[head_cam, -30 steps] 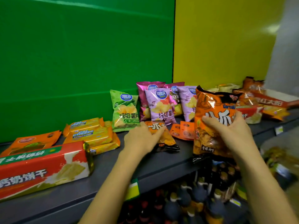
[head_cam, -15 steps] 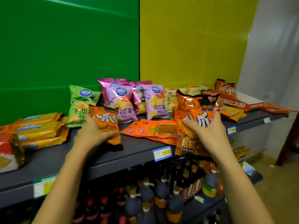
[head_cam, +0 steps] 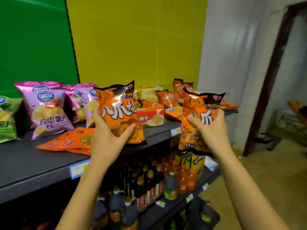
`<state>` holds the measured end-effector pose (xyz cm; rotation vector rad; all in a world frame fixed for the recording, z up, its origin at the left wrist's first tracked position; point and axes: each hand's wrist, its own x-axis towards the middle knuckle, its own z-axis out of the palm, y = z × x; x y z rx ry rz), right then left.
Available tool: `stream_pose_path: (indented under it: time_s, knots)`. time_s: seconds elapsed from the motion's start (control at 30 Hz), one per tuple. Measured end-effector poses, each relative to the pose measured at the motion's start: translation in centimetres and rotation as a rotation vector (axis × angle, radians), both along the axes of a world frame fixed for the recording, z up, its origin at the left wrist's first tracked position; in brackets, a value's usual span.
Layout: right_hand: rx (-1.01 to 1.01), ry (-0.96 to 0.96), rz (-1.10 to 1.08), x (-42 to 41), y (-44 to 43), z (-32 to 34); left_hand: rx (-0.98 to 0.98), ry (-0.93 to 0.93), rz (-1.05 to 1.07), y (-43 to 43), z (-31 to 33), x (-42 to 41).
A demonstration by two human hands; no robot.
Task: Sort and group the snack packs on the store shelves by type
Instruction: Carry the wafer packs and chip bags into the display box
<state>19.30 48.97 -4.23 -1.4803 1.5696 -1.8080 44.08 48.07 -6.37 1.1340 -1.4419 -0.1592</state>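
Aloft, 2 hands [head_cam: 106, 140] [head_cam: 214, 131] round orange packs [head_cam: 119, 103] [head_cam: 197, 105]

- Far left of the red box [head_cam: 152, 116], nearer us, we see a bare stretch of shelf [head_cam: 25, 165].
- Between that stretch and the box lie flat orange pouches [head_cam: 66, 141].
- Left of the box, further back, purple chip bags [head_cam: 48, 112] stand upright.
- Right of the box, small orange packs [head_cam: 167, 98] crowd the shelf.
- Before the box and to its right, our held orange bags [head_cam: 121, 113] block the direct way.
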Motion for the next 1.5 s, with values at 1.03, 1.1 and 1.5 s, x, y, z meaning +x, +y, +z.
stream_pose_path:
  time_s: [1.03, 1.1, 1.5]
  knots:
    - [0.139, -0.175, 0.327, -36.2, -35.8, 2.9, -0.027, -0.150, 0.138, -31.3, 4.0, -38.3]
    - [0.156, -0.207, 0.379, -37.4, -38.9, 3.2, -0.009, -0.158, 0.158, -33.6, 4.3, -39.7]
    - [0.245, -0.236, 0.712, -42.2, -54.2, 7.6, 0.193, 0.195, 0.153, -47.6, 6.5, -44.5]
